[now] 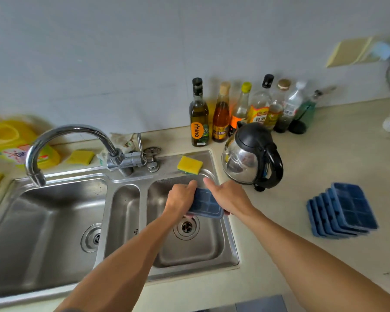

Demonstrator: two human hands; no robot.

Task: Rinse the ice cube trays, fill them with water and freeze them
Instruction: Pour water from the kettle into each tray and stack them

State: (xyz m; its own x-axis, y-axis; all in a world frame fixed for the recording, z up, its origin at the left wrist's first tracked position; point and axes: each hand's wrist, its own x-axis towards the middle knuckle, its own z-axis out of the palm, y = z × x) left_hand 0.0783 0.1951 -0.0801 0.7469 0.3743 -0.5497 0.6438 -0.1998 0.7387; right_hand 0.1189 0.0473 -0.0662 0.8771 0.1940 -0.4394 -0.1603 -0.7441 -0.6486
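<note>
Both hands, left [182, 197] and right [229, 195], gripped one blue tray [206, 204] by its sides over the right sink basin [196, 248]; more trays [342, 212] sat stacked on the bench [302, 244].

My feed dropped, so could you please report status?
Left hand and right hand grip one blue tray over right basin. Tap spout over left basin, not tray. Tray stack on counter.
</note>
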